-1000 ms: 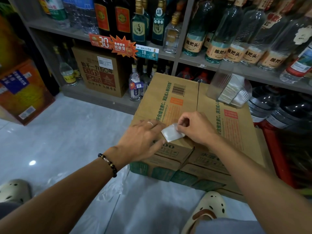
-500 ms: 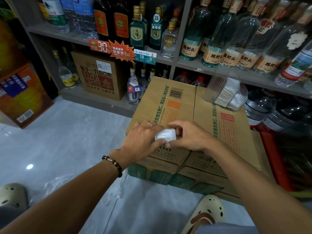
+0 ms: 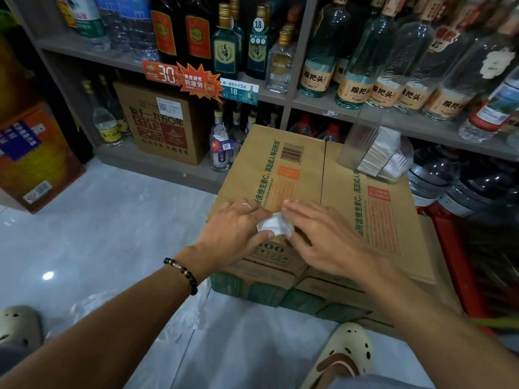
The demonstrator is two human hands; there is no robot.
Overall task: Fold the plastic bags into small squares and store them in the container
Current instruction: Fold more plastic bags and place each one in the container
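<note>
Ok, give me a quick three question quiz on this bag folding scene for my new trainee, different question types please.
1. True or false: the small white folded plastic bag lies on the brown cardboard box.
2. Which hand wears the thin ring: the left hand or the right hand?
3. Fill in: the clear plastic container with folded bags stands on the box's far ____ corner.

Key:
1. True
2. Left
3. Right
</note>
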